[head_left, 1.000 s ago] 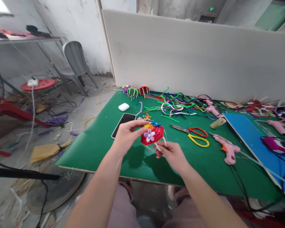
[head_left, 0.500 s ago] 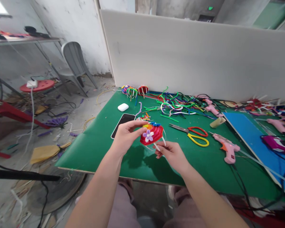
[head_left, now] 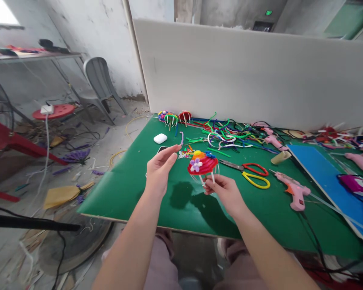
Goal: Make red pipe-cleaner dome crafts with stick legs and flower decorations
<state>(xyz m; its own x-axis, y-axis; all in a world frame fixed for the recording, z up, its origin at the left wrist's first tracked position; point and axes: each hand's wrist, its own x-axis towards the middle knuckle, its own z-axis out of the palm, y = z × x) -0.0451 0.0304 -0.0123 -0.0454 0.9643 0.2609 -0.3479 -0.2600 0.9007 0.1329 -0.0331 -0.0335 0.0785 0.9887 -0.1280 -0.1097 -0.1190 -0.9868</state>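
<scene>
Pinched in my right hand (head_left: 225, 191) is the lower part of a small red dome-shaped craft piece (head_left: 203, 166). It carries a lilac-and-white flower and yellow, orange and blue decorations, with white strips hanging below its rim. To its left, my left hand (head_left: 161, 167) is raised with fingers apart, not touching the piece, and partly covers a phone (head_left: 162, 149) on the green table (head_left: 121, 193). Small colourful bits (head_left: 185, 153) lie just behind, between my hands. Scissors (head_left: 245, 169) with red and yellow handles rest right of the piece.
A pink glue gun (head_left: 295, 191) lies to the right, near a blue board (head_left: 329, 177). Tangled pipe cleaners (head_left: 226, 135) and finished-looking domes (head_left: 185, 117) sit at the back before a white partition (head_left: 245, 76). A white case (head_left: 160, 138) is at the back left.
My left hand has let go of the red piece and moved slightly away, fingers spread. The piece is now more upright in my right hand. The camera view has shifted a little.
</scene>
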